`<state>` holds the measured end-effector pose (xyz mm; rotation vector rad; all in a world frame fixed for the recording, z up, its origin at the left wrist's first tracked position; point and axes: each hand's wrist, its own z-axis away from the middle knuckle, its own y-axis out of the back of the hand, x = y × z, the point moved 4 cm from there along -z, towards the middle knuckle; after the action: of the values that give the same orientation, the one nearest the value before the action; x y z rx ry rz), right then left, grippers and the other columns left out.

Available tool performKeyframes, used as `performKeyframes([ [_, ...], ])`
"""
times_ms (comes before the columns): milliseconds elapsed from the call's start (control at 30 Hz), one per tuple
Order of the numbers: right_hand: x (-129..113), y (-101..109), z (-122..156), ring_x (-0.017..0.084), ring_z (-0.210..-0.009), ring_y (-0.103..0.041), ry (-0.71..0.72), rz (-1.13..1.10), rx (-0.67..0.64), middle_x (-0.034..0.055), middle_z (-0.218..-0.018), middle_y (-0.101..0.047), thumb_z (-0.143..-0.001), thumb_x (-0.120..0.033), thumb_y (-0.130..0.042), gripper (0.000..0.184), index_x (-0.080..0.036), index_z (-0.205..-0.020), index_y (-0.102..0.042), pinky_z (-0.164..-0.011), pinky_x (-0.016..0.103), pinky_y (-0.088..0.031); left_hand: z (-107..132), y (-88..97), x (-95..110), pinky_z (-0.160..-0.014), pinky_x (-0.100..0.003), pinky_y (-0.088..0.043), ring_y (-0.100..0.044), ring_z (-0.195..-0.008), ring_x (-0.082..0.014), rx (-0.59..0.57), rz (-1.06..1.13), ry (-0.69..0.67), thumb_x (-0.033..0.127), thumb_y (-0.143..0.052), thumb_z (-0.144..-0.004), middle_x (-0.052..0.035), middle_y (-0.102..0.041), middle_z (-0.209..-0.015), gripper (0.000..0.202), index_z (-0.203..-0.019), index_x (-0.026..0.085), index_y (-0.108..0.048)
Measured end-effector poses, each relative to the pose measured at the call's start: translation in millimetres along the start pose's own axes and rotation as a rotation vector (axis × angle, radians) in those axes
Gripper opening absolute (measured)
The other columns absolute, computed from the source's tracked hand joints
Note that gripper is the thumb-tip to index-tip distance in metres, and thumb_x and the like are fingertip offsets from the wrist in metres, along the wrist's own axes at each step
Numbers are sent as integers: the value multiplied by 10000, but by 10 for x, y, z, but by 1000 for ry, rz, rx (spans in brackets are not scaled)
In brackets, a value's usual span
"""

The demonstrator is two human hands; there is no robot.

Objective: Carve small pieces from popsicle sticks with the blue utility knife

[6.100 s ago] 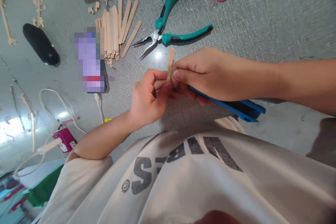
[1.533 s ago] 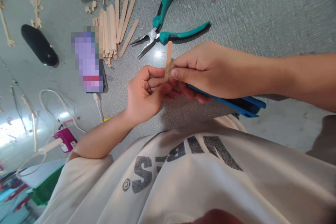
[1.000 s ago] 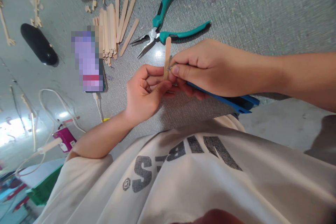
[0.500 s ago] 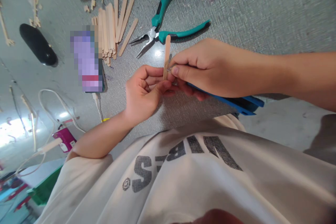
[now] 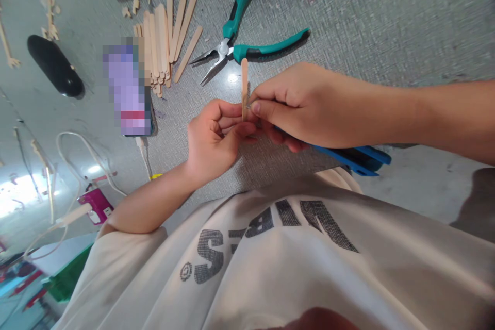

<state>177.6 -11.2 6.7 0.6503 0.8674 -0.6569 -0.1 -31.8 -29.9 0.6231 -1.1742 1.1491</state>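
Pinched in the left hand, with curled fingers and thumb: one flat wooden stick. Low end gripped, top end poking up free, maybe to keep most of it in sight. Just beside it, in the right hand, curled up snug: a long blue tool, tail sticking out past the palm, perhaps tucked there for a steady hold. Poking from that same pinch, a tiny bit of metal; too small to tell if touching the stick. Both hands close together over the desk, likely to stop wobbles. Just past them, green pliers, spread wide. Farther left, more sticks, partly fanned, perhaps for easy picking.
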Motion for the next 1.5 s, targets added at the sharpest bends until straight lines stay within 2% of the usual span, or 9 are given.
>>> performKeyframes([
  [100, -20, -14, -8, 65, -348, -560, -27, -5, -7, -59, -503, -619, -1076, -14, -518, 483, -193, -630, -568, -360, 174, -387, -4, 7, -8, -678, -327, -744, -870, -778, -212, 2, -30, 21, 370, -944, -933, -14, -876, -904, 318, -1006, 227, -668],
  [233, -40, -21, -21, 53, -338, -541, -37, 7, -5, -59, -488, -607, -1086, 6, -525, 511, -188, -614, -558, -355, 163, -361, -14, 10, -10, -663, -356, -741, -871, -780, -233, -21, -31, 37, 371, -931, -937, -14, -866, -890, 328, -1004, 233, -640],
  [467, 2, -33, -41, 61, -350, -539, -34, 31, -19, -46, -482, -606, -1116, -73, -536, 502, -191, -630, -580, -352, 171, -355, -1, 2, 13, -613, -299, -717, -838, -679, -183, -28, -31, 0, 319, -883, -969, 33, -842, -822, 268, -991, 240, -628],
  [733, 5, -32, -62, 67, -331, -534, 63, -66, -53, -53, -486, -611, -1098, -58, -509, 486, -192, -636, -579, -341, 183, -346, -11, 20, 14, -592, -324, -712, -828, -651, -198, -26, -22, 23, 438, -945, -933, 24, -841, -809, 371, -969, 242, -631],
  [967, 23, 9, -57, 88, -349, -564, 105, -84, -48, -55, -524, -642, -1094, -81, -510, 444, -203, -676, -594, -348, 208, -383, -21, 2, 72, -628, -291, -720, -881, -757, -219, -1, -4, 39, 603, -974, -876, 2, -879, -877, 521, -991, 232, -626],
  [1067, 51, 3, -53, 78, -351, -569, 162, -82, -14, -61, -525, -648, -1079, -59, -510, 440, -205, -673, -596, -354, 201, -376, -32, -6, 106, -617, -261, -711, -877, -733, -206, 13, -25, 26, 644, -980, -846, 13, -874, -857, 565, -979, 222, -629],
  [1200, 41, -2, -50, 52, -349, -517, 239, -7, 62, -71, -476, -613, -1078, -50, -520, 458, -203, -653, -597, -405, 185, -367, -35, -21, 109, -627, -289, -731, -885, -752, -228, 14, -48, 5, 659, -951, -876, -11, -879, -870, 545, -986, 222, -644],
  [1367, 25, 6, -53, 54, -367, -516, 81, 44, 47, -62, -470, -597, -1066, -3, -524, 497, -196, -612, -581, -417, 185, -361, -27, -39, 73, -677, -301, -750, -888, -769, -219, -29, -58, -22, 669, -900, -924, -14, -872, -873, 518, -1020, 223, -655],
  [1500, 21, -1, -47, 77, -357, -564, -15, -72, -2, -43, -516, -634, -1101, -29, -511, 499, -191, -638, -602, -380, 199, -386, -17, -27, 65, -702, -324, -760, -879, -745, -211, -55, -58, -32, 644, -877, -959, -9, -864, -864, 482, -1049, 226, -656],
])
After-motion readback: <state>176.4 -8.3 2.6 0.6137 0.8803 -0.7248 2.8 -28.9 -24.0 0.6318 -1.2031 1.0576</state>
